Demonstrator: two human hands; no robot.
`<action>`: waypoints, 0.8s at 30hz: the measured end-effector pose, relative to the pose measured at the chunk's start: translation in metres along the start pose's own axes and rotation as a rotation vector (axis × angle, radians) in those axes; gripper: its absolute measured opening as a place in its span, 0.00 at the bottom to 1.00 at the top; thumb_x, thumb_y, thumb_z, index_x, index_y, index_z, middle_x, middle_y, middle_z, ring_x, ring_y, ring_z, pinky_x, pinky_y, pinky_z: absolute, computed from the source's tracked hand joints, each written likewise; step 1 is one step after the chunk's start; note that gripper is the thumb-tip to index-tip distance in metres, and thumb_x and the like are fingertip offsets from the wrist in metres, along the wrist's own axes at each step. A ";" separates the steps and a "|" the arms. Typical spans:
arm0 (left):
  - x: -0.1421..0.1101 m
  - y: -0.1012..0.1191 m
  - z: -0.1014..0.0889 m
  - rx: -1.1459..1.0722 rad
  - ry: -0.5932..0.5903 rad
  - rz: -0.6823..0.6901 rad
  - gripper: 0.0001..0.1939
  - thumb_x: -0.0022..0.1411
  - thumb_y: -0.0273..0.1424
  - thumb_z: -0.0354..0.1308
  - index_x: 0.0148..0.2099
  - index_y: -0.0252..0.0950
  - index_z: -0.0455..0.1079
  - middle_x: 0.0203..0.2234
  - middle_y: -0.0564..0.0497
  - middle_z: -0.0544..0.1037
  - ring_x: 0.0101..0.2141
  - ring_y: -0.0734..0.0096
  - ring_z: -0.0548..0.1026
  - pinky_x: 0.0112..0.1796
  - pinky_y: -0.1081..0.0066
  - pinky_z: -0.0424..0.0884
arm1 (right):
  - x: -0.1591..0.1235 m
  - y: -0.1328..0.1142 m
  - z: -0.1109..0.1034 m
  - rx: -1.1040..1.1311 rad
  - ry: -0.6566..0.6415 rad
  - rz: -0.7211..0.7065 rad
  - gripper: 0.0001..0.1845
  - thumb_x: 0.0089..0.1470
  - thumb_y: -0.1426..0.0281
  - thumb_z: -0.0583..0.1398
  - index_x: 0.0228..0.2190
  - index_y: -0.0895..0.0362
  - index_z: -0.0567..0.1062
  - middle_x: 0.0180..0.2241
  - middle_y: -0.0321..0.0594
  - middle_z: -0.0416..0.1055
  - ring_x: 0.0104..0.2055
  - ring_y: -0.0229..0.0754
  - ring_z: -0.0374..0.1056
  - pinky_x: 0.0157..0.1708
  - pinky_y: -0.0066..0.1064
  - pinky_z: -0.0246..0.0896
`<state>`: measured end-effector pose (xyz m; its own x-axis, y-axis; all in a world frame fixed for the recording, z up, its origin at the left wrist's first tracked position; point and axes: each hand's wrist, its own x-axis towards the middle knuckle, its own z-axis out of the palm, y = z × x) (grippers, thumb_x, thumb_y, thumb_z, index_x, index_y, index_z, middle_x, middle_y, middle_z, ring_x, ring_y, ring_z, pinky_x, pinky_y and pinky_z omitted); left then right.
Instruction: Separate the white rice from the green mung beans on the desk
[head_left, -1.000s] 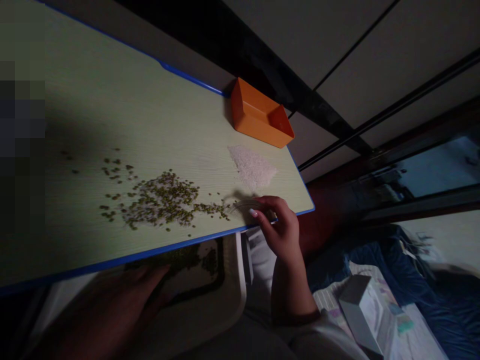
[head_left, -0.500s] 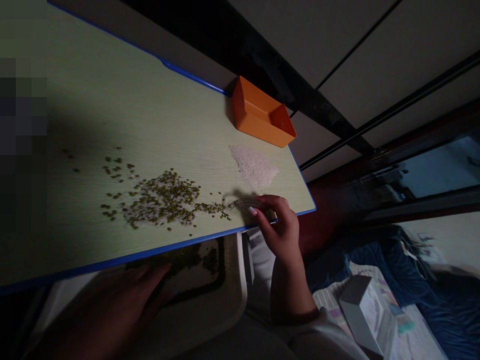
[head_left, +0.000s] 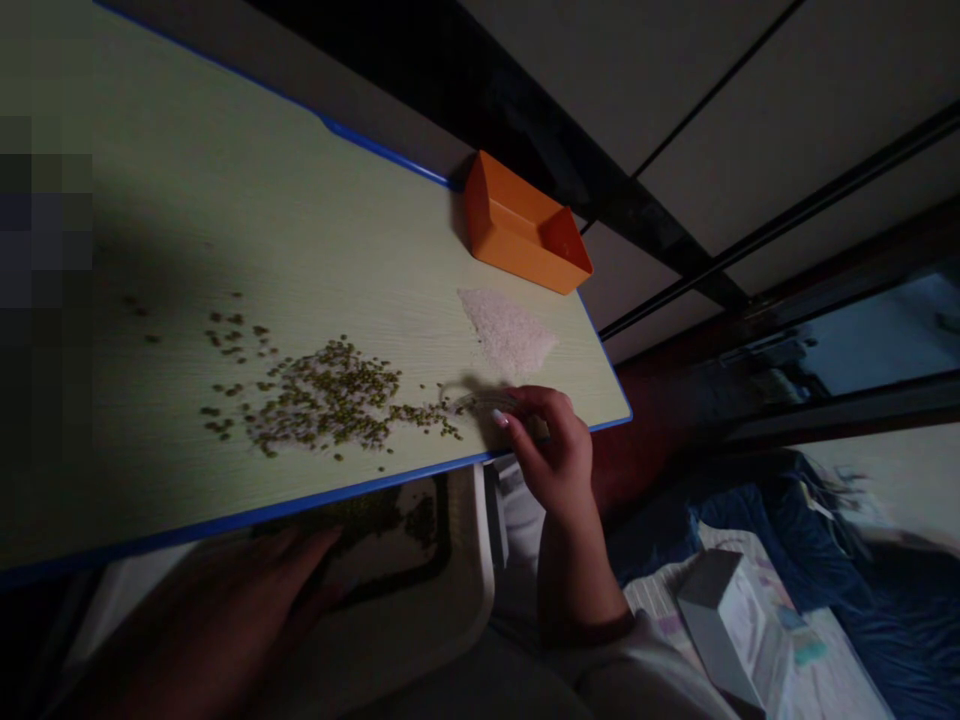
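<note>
My right hand [head_left: 556,440] is at the table's near edge, thumb and index finger close together in a pinch. From the fingertips a faint, thin curved shape [head_left: 480,400] reaches left to small green beans; I cannot make out what it is. A trail links these to a wider spread of green beans [head_left: 345,390] mixed with white grains. Just above the hand lies a pile of white grains [head_left: 510,330]. Below the table, in shadow, my left hand [head_left: 277,570] rests over a pale tub [head_left: 480,590], fingers stretched and thumb apart. Green beans [head_left: 375,515] lie inside it.
An orange open box [head_left: 525,240] stands at the table's far right corner. The pale green table [head_left: 337,220] has a raised blue rim. Dark-framed cabinet panels [head_left: 720,130] rise behind it. A grey box [head_left: 720,590] sits on bedding at lower right.
My right hand has shifted slightly left, toward the trail of beans. My left hand, the bean spread, the white pile and the orange box look unchanged.
</note>
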<state>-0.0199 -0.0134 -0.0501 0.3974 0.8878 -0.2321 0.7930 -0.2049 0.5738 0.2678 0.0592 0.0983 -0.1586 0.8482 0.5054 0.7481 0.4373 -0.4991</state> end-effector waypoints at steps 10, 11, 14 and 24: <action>0.003 -0.002 -0.001 0.054 -0.085 0.012 0.28 0.65 0.49 0.47 0.61 0.49 0.75 0.58 0.43 0.81 0.55 0.41 0.79 0.57 0.38 0.72 | -0.002 0.000 -0.003 -0.001 -0.038 0.022 0.08 0.63 0.69 0.63 0.45 0.48 0.78 0.40 0.38 0.81 0.43 0.46 0.76 0.45 0.42 0.67; 0.002 -0.003 0.001 0.052 -0.081 0.020 0.28 0.65 0.49 0.47 0.61 0.50 0.74 0.57 0.43 0.81 0.54 0.41 0.80 0.57 0.37 0.72 | -0.002 0.000 -0.003 -0.002 -0.039 0.015 0.08 0.63 0.69 0.63 0.45 0.48 0.78 0.40 0.38 0.81 0.43 0.46 0.76 0.44 0.42 0.68; 0.000 -0.007 0.006 0.041 -0.052 0.033 0.25 0.67 0.47 0.47 0.60 0.51 0.74 0.56 0.45 0.82 0.52 0.43 0.81 0.55 0.38 0.73 | -0.003 0.000 -0.004 0.001 -0.049 0.001 0.09 0.63 0.69 0.63 0.46 0.47 0.77 0.40 0.38 0.81 0.43 0.46 0.76 0.45 0.42 0.68; 0.001 -0.001 0.000 0.061 -0.062 0.023 0.28 0.66 0.49 0.46 0.61 0.50 0.74 0.56 0.43 0.82 0.53 0.42 0.80 0.56 0.39 0.73 | -0.002 0.001 -0.004 -0.030 -0.034 0.001 0.08 0.63 0.68 0.63 0.45 0.47 0.77 0.40 0.38 0.81 0.43 0.46 0.76 0.44 0.43 0.68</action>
<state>-0.0204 -0.0124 -0.0513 0.4424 0.8555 -0.2690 0.8090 -0.2513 0.5314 0.2710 0.0567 0.0997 -0.1793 0.8586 0.4803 0.7673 0.4276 -0.4779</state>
